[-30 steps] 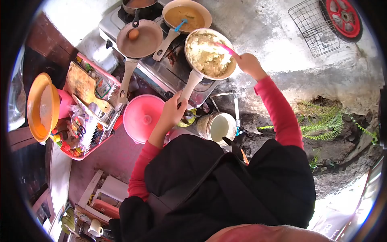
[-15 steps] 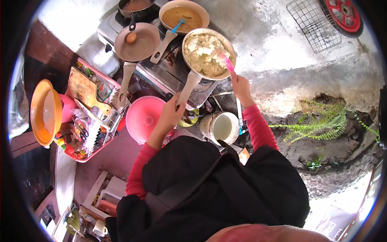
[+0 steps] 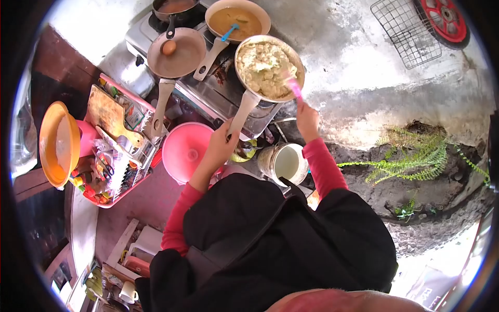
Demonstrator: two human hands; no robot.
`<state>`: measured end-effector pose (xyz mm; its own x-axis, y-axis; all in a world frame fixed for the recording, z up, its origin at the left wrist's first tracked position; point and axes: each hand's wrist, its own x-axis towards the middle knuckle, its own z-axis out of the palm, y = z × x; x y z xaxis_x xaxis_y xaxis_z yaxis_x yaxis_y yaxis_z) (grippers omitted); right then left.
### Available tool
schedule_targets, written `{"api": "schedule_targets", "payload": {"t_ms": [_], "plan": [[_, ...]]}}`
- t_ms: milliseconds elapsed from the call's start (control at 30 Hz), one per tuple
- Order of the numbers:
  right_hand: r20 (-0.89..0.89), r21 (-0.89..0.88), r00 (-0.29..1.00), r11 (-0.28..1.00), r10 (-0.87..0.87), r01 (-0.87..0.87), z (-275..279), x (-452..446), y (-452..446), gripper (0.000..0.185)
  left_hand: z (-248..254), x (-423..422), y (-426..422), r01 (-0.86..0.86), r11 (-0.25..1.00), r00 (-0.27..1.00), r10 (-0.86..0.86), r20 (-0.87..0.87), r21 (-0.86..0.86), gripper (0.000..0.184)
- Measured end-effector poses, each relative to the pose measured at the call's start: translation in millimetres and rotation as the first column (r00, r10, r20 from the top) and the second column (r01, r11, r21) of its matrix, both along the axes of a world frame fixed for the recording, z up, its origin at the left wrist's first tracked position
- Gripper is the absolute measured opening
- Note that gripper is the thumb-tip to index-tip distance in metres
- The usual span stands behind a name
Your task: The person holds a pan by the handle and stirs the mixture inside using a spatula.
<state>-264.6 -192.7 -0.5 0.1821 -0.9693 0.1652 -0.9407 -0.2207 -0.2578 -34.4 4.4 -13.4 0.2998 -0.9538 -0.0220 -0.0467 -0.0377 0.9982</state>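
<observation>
My left hand [image 3: 222, 144] is wrapped round the beige handle of a frying pan [image 3: 244, 112]. Pale, lumpy food [image 3: 267, 65] fills this pan, which sits at the front right of the stove [image 3: 202, 96]. In my right hand [image 3: 307, 120] is a pink spatula [image 3: 294, 87]; its blurred head is at the right side of the food. Just left and behind stand a pan of orange-brown sauce [image 3: 234, 22] with a blue utensil [image 3: 230, 32] in it, and a pan [image 3: 179, 62] holding one brown egg [image 3: 169, 48].
A pink basin [image 3: 188, 153] and a white bucket [image 3: 287, 165] stand below the stove. To the left are a pink rack [image 3: 117, 200] of kitchenware, a cutting board [image 3: 106, 112] and an orange basin [image 3: 54, 143]. A dark pot [image 3: 174, 10] is at the back; a fern [image 3: 416, 161] grows at right.
My right hand has moved slightly down with the spatula, whose head has shifted lower at the pan's right side. My left hand keeps its place on the handle.
</observation>
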Motion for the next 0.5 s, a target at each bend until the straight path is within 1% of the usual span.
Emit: {"api": "schedule_targets", "payload": {"t_ms": [67,100,200,233,300,333,367,400,500], "plan": [[-0.079,0.036,0.996,0.998,0.051,-0.048,-3,0,-4,0.051,9,3,-1,0.018,0.999,0.999,-0.016,-0.047,0.05,0.038],[-0.079,0.037,0.996,0.998,0.049,-0.047,-1,0,-1,0.051,9,2,0,0.02,0.999,0.999,-0.018,-0.047,0.051,0.038],[-0.134,-0.099,0.987,0.99,0.091,-0.105,15,4,-1,0.046,5,2,-2,0.011,0.998,0.998,-0.008,-0.058,0.059,0.038],[-0.135,-0.095,0.986,0.989,0.096,-0.109,25,8,2,0.046,1,1,-2,-0.001,1.0,0.999,0.002,-0.038,0.03,0.038],[-0.026,-0.117,0.999,0.992,0.048,-0.051,41,16,7,0.042,1,0,-3,-0.012,1.0,1.0,0.012,-0.02,0.004,0.038],[-0.026,-0.114,0.999,0.992,0.046,-0.049,27,11,4,0.042,6,1,-2,-0.001,0.999,0.998,0.003,-0.056,0.038,0.039],[-0.083,-0.099,0.995,0.993,0.056,-0.064,1,2,0,0.041,8,1,-1,0.012,0.997,0.996,-0.005,-0.092,0.073,0.039],[-0.136,-0.083,0.989,0.994,0.063,-0.075,-6,2,2,0.041,5,0,1,0.019,0.997,0.996,-0.012,-0.089,0.075,0.039],[-0.144,-0.098,0.985,0.989,0.097,-0.112,-8,1,-1,0.039,0,0,-1,0.015,0.999,0.998,-0.013,-0.055,0.032,0.039]]}}
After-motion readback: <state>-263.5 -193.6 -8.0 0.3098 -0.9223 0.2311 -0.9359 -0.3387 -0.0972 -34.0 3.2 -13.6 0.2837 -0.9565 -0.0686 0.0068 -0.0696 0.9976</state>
